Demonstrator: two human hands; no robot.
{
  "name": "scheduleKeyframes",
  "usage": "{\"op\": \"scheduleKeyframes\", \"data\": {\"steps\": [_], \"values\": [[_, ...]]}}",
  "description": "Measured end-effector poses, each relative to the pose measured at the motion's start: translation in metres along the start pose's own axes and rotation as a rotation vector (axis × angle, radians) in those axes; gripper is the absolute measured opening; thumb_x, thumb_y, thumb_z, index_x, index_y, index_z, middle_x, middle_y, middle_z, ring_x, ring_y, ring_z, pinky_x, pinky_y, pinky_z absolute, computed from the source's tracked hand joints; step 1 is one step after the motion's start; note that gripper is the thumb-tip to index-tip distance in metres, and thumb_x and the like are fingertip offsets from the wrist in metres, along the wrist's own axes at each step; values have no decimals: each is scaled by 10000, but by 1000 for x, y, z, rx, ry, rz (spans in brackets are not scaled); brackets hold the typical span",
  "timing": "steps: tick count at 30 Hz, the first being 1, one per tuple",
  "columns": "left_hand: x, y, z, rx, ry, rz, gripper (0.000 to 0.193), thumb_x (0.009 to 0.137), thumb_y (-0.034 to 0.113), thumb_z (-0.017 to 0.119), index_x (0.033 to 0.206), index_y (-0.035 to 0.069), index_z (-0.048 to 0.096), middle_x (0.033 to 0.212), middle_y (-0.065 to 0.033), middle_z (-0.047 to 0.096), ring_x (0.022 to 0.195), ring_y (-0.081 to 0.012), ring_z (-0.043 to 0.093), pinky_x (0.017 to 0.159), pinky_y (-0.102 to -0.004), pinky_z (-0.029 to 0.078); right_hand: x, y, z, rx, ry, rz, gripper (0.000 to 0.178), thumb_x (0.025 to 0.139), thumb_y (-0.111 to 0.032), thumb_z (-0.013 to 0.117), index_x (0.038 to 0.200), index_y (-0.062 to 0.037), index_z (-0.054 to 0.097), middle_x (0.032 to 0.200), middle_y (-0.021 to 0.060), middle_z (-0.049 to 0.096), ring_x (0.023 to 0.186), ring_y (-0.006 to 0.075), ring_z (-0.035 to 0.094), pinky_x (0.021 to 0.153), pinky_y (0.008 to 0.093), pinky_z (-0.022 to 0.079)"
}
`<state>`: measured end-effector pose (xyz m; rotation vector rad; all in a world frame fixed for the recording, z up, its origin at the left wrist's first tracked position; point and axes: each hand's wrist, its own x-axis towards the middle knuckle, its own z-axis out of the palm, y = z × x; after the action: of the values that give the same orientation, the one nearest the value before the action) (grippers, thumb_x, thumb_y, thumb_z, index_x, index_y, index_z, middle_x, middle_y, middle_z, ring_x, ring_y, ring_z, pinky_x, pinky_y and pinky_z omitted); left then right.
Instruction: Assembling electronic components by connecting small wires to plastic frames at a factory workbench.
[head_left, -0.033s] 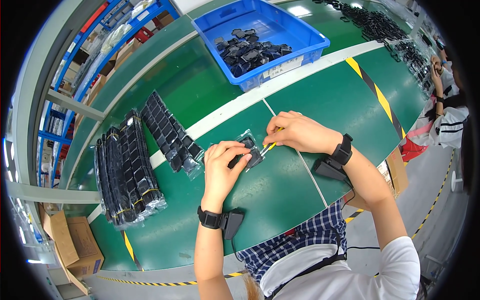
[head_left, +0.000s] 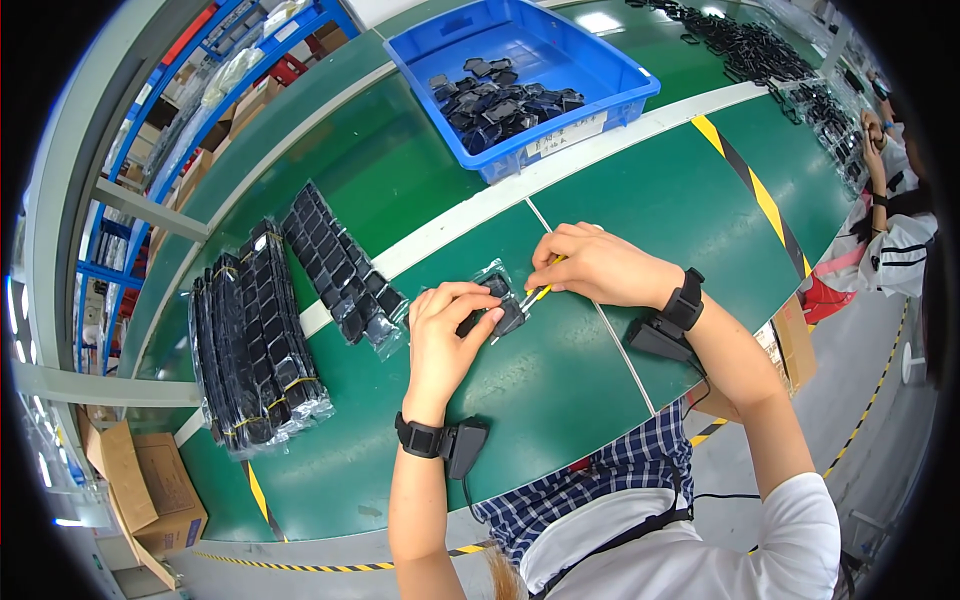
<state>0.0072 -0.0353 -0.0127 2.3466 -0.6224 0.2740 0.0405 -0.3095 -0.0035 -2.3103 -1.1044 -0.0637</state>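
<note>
Where the left hand (head_left: 447, 322) is: fingers grasping a black piece (head_left: 511, 317) over the green tabletop (head_left: 545, 400).
Right hand (head_left: 598, 266): fingers closed around a yellow-handled tool (head_left: 543, 292), its shaft beside the piece.

Mid-frame I see a small black squarish part (head_left: 512, 317), turned aslant, clear film (head_left: 492, 268) at its upper edge; a slim yellow tool (head_left: 541, 293) slants down leftward, pale tip at the part's right edge.
</note>
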Motion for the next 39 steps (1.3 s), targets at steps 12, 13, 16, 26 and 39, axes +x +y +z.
{"op": "scheduleKeyframes", "data": {"steps": [12,13,16,26,39], "values": [[-1,0,0,4,-11,-10,129,840,153,839,957,115,799,1102,-11,742,1043,-232,666,998,-405,446,-1,3,-3,47,2,-8,291,855,-78,775,1125,-186,792,1077,-20,639,1006,204,605,940,378,461],[-1,1,0,9,-13,-13,130,840,152,839,958,114,799,1103,-11,742,1045,-232,666,998,-405,447,-1,2,-4,51,-3,0,288,855,-79,776,1123,-184,793,1076,-20,640,1007,204,605,940,377,460],[0,3,0,9,-13,-9,130,840,151,839,958,113,799,1104,-11,743,1046,-233,665,1000,-406,447,0,1,-3,49,5,4,281,858,-85,775,1122,-180,793,1073,-17,642,1009,204,605,942,376,460],[-2,-1,1,-31,-27,-25,114,854,179,825,956,141,789,1104,15,731,1054,-227,646,1047,-414,406,1,6,-1,37,17,-64,295,861,-84,763,1139,-180,788,1086,-6,664,1024,212,611,949,381,460],[-3,0,-1,-18,-17,-25,116,849,164,828,953,129,794,1110,5,740,1064,-232,654,1036,-417,421,-8,8,-25,44,-94,4,263,870,-90,745,1118,-167,789,1090,1,670,1051,216,609,952,393,458]]}}
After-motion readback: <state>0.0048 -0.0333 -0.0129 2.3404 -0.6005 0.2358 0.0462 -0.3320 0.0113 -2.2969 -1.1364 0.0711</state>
